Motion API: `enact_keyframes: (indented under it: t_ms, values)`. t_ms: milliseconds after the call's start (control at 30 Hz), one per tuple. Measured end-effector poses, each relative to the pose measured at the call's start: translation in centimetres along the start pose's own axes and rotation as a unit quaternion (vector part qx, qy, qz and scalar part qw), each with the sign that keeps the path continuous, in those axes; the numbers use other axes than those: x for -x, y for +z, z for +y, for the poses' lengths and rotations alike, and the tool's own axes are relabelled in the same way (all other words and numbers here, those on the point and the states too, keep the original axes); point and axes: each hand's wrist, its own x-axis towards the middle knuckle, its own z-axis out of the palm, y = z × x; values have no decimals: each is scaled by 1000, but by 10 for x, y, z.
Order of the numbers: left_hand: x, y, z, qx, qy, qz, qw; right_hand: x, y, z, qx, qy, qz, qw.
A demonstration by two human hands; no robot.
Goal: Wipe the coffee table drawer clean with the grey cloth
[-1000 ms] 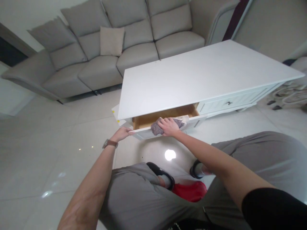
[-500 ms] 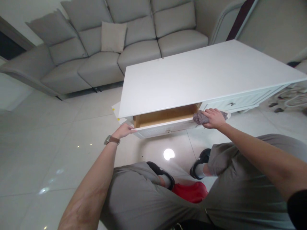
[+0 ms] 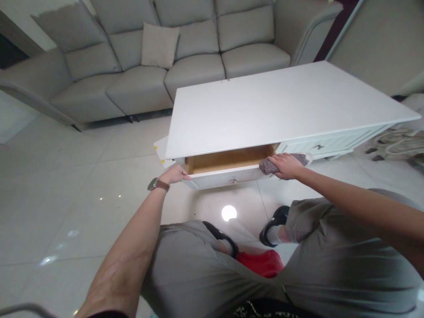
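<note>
A white coffee table [image 3: 281, 106] has its left drawer [image 3: 215, 178] pulled out, and the bare wooden inside shows. My left hand [image 3: 176, 174] grips the left end of the drawer front, fingers closed on its edge. A grey-brown cloth [image 3: 269, 166] is bunched under my right hand [image 3: 285, 166], which presses it against the right end of the drawer front's top edge. Part of the cloth sticks out to the right of that hand.
Behind the table stands a long grey sofa [image 3: 139, 90] with a beige cushion [image 3: 160, 45]. A closed drawer [image 3: 319, 146] is on the right. Between my feet lies a red object [image 3: 261, 263]. Cables [image 3: 400, 143] and dark items sit on the floor at the right.
My right hand and the cloth have shifted slightly left along the drawer front. My left hand keeps its hold on the drawer's left end. The camera view has tilted a little.
</note>
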Motion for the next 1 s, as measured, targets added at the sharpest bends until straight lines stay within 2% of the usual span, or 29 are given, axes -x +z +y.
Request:
enact_keyframes:
  t_ms: [200,400,633,1000]
  values:
    - [-1,-1,2,-26,-6,-14,1000,-34,-19,-40,-3,-43,-29,999]
    - [-1,-1,6,-11,-5,-6,1000,-57,-28,-71,-21,-53,-34,998]
    - [1,0,13,1,9,-4,1000,-85,-40,-110,6,-80,-43,996]
    - [5,1,21,-55,-4,25,998,-141,-59,-197,-7,-104,-35,994]
